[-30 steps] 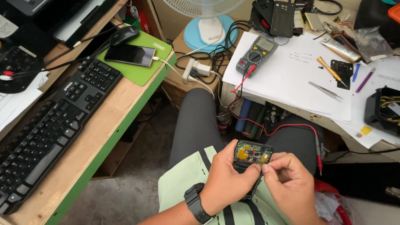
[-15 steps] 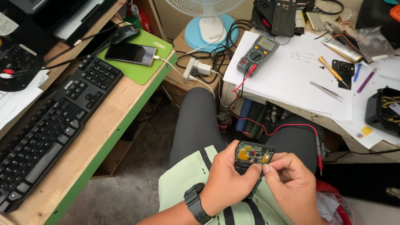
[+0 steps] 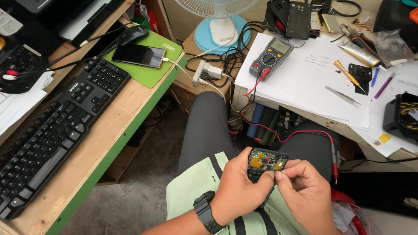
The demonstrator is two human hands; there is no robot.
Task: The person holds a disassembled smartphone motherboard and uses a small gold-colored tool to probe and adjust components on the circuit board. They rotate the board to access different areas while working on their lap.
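I sit with an opened phone (image 3: 267, 160) over my lap, its back cover off and a circuit board with orange patches showing. My left hand (image 3: 237, 189), with a black wristwatch (image 3: 208, 212), grips the phone from its left side and below. My right hand (image 3: 305, 193) pinches at the phone's lower right edge with thumb and forefinger; whether a small part sits between those fingertips I cannot tell. A red probe lead (image 3: 334, 165) hangs beside my right knee.
A grey multimeter (image 3: 271, 57) lies on white paper (image 3: 305, 82) on the right bench, with tweezers (image 3: 342, 95), screwdrivers and phone parts nearby. A black keyboard (image 3: 56, 130) and a charging phone (image 3: 139, 55) on a green mat lie on the left wooden desk. A fan base (image 3: 221, 34) stands behind.
Both hands stay on the opened phone over my lap. Only slight finger shifts at its lower edge show.
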